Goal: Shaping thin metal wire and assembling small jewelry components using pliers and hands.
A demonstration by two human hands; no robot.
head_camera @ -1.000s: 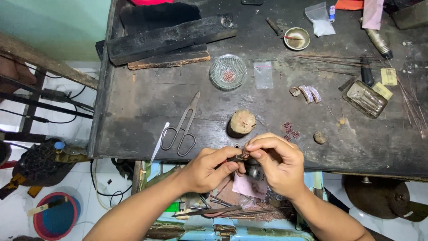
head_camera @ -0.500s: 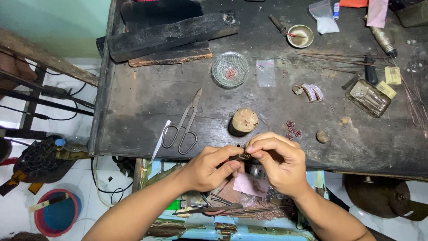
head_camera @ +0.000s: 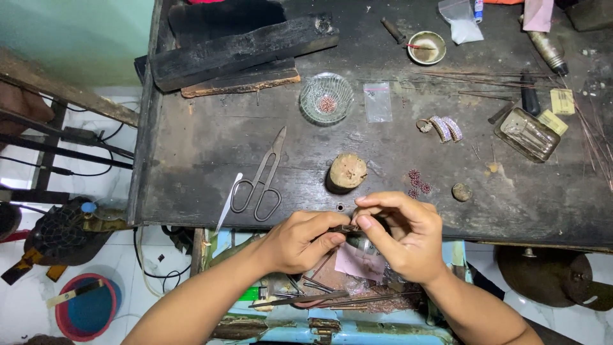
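My left hand (head_camera: 300, 241) and my right hand (head_camera: 402, 236) meet at the near edge of a dark, worn workbench (head_camera: 204, 147). Between the fingertips of both hands I pinch a small dark metal piece (head_camera: 348, 228); most of it is hidden by the fingers. Just beyond the hands stands a short round wooden stump (head_camera: 347, 172). Metal shears (head_camera: 258, 182) lie to the left of it, with a thin white strip (head_camera: 228, 203) beside them. A few small reddish round ornaments (head_camera: 417, 183) lie to the right of the stump.
A glass bowl (head_camera: 327, 98) with reddish bits, a clear plastic bag (head_camera: 378, 101), two banded rings (head_camera: 445, 128), a glass tray (head_camera: 527, 134) and thin wires (head_camera: 594, 137) lie farther back. Charred wood blocks (head_camera: 242, 48) sit at the back left. An open drawer (head_camera: 319, 300) with tools is under my hands.
Both hands have stayed together at the bench edge, with only slight finger shifts on the small piece. The view has drifted a little.
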